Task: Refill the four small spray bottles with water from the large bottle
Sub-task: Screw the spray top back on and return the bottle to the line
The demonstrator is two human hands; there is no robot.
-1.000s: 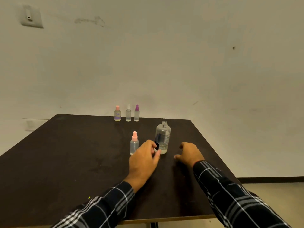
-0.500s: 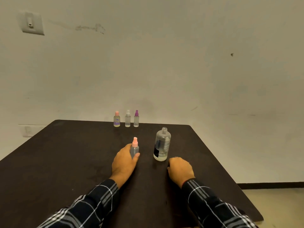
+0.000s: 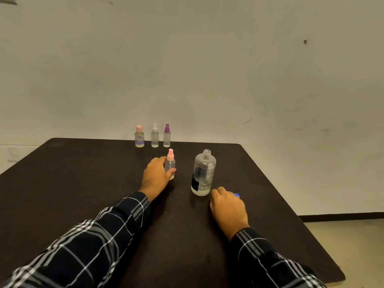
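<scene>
Moved off the large clear open plastic bottle (image 3: 203, 173), the left hand (image 3: 155, 178) grips the small pink-capped clear spray bottle (image 3: 170, 163) beside it, whose top likely needs unscrewing next; whether the right hand (image 3: 228, 208) holds the blue cap (image 3: 237, 195) is unclear.

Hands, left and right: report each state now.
Left hand: grips the pink-capped spray bottle.
Right hand: curled beside a blue cap; grip cannot be told.
</scene>
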